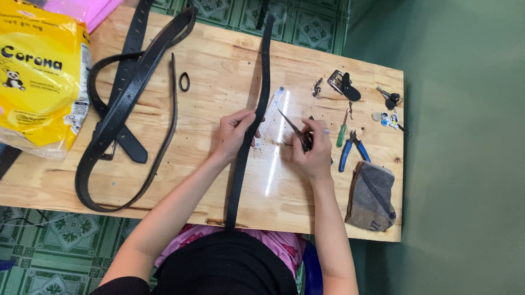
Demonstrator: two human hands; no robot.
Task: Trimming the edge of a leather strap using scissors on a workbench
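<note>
Two hands working: left hand (234,130) fingers clamping the black belt (247,146) flat against the bench (211,187), steadying it, while right hand (312,149) fingers are gripping scissors (294,130) just beside it.

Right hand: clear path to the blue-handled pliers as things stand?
Probably yes. The blue-handled pliers lie beside the right hand with bare table between, but that hand already holds scissors.
</note>
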